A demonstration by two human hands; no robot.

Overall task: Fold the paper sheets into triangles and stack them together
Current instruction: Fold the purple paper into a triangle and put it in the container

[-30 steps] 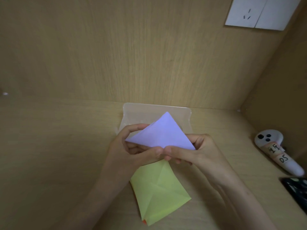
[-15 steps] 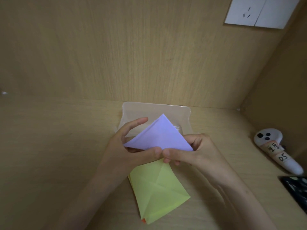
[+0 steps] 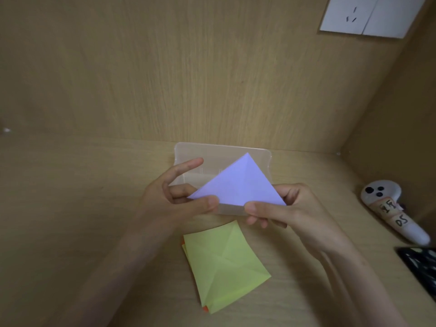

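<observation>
A lilac paper folded into a triangle (image 3: 238, 184) is held above the desk, its point facing away from me. My left hand (image 3: 175, 197) pinches its left corner between thumb and middle fingers, with the index finger stretched out free. My right hand (image 3: 286, 208) pinches the right part of its long edge between thumb and fingers. Below the hands a creased yellow-green square sheet (image 3: 223, 265) lies flat on the desk, on top of other sheets; an orange corner (image 3: 206, 308) peeks out beneath it.
A clear plastic box (image 3: 212, 149) stands behind the hands against the wooden back wall. A white controller with a handwritten label (image 3: 391, 208) lies at the right, near a dark patterned object (image 3: 420, 265). A wall socket (image 3: 363, 15) sits top right.
The lilac triangle has risen slightly and my thumbs have slid apart along its long edge. My left index finger has lifted off the paper and straightened.
</observation>
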